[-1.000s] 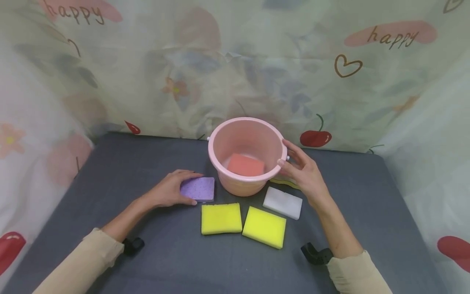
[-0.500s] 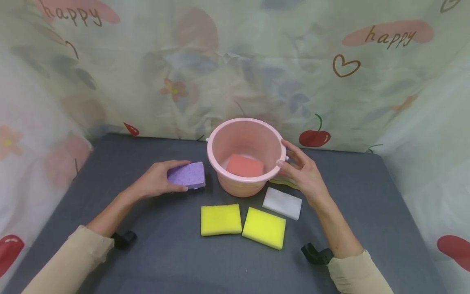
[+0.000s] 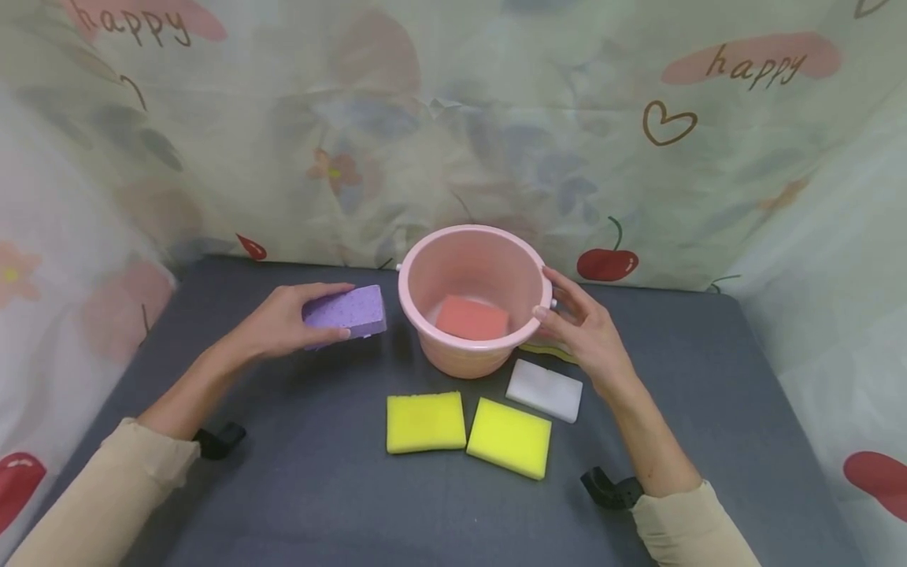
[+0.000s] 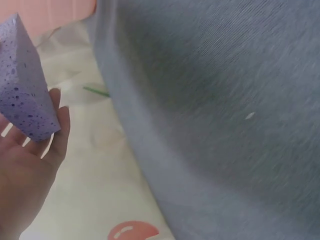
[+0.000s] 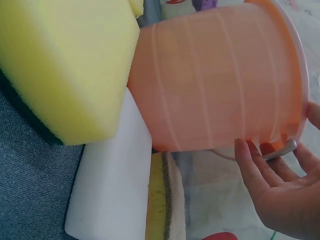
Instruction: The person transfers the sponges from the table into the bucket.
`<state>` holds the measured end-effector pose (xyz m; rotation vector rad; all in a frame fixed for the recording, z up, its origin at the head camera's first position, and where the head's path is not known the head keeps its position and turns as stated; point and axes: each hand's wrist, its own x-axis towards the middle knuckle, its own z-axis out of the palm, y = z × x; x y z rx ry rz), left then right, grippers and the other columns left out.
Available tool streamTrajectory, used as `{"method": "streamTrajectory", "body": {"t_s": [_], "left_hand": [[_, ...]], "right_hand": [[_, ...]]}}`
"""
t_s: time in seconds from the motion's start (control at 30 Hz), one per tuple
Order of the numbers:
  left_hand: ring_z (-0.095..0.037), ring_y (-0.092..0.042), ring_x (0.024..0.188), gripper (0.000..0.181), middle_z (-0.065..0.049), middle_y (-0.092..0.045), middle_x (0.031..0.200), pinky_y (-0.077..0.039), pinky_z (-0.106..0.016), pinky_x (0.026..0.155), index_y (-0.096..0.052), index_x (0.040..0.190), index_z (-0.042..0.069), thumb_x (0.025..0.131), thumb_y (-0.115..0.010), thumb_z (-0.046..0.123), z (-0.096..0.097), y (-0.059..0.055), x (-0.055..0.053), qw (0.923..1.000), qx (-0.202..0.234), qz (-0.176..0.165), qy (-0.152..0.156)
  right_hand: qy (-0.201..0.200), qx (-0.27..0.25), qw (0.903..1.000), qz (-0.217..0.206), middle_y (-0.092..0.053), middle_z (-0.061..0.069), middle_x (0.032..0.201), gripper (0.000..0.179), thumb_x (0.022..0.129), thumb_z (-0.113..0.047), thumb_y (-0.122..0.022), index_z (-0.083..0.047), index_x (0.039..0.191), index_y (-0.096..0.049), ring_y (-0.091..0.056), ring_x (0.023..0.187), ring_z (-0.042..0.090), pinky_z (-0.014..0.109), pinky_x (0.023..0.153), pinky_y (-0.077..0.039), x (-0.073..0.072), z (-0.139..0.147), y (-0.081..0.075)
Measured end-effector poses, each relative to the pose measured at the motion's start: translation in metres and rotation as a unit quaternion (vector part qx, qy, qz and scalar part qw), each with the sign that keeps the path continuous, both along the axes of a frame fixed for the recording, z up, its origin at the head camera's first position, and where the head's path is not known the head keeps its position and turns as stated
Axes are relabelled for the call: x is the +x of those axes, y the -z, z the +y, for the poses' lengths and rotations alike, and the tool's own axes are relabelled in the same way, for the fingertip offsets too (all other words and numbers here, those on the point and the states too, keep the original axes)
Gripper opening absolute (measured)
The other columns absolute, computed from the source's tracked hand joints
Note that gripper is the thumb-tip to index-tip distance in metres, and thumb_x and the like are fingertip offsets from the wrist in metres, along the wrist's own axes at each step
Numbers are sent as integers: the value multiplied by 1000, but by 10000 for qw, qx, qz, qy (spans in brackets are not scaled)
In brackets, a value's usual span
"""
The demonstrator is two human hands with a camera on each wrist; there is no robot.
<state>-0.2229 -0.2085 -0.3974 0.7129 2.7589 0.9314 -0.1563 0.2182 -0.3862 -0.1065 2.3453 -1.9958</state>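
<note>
My left hand (image 3: 279, 319) grips a purple sponge (image 3: 347, 311) between thumb and fingers, raised over the table just left of the pink bucket (image 3: 464, 358). Small pores show on the purple sponge (image 4: 22, 82) in the left wrist view. On the bucket's right side my right hand (image 3: 591, 339) holds the rim, thumb at the front and fingers behind; the right wrist view has the fingers by the handle's end. Inside the bucket lies a coral-red sponge (image 3: 473, 318).
Two yellow sponges (image 3: 426, 423) (image 3: 510, 437) lie in front of the bucket, beside a white sponge (image 3: 544, 390). Behind the right hand a yellow-edged sponge (image 3: 549, 352) is partly hidden. A printed curtain (image 3: 453, 118) stands along the back of the grey table (image 3: 319, 488).
The purple sponge has risen off the table in my left hand, moving left and back, and tilted. My right hand and the bucket stay in place.
</note>
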Motion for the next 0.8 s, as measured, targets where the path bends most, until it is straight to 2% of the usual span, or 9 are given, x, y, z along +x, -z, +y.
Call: {"method": "streamTrajectory", "body": {"t_s": [0.2, 0.4, 0.57, 0.8], "left_hand": [[-25, -56, 103, 66, -13, -60, 135, -42, -43, 86, -54, 145, 20, 86, -77, 40, -3, -15, -4, 9998, 90, 181, 37], [-28, -54, 107, 56, -14, -56, 138, -40, -47, 90, -47, 149, 15, 97, -64, 28, -6, -29, -8, 9980, 347, 430, 316], [-26, -57, 109, 57, -12, -57, 139, -42, -47, 91, -50, 147, 16, 96, -66, 32, -3, -37, -10, 9967, 319, 695, 268], [-29, -59, 114, 61, -14, -57, 139, -44, -48, 91, -51, 147, 16, 92, -71, 35, 6, -51, -12, 9955, 200, 887, 262]], "right_hand": [[6, -5, 10000, -9, -41, 5, 154, 67, 93, -26, -72, -30, 153, -41, -55, 128, 29, 40, 91, -53, 0, 1, -1], [65, 41, 9999, -95, -43, 5, 153, 67, 92, -28, -72, -31, 152, -42, -55, 128, 27, 42, 92, -52, 0, 1, -1], [30, -21, 9999, -110, -43, 5, 153, 66, 94, -24, -71, -31, 152, -42, -55, 128, 27, 44, 93, -51, 0, 0, -1], [13, 69, 9999, -118, -42, 5, 154, 66, 95, -23, -69, -32, 153, -40, -55, 129, 27, 45, 94, -50, 0, 0, 0]]}}
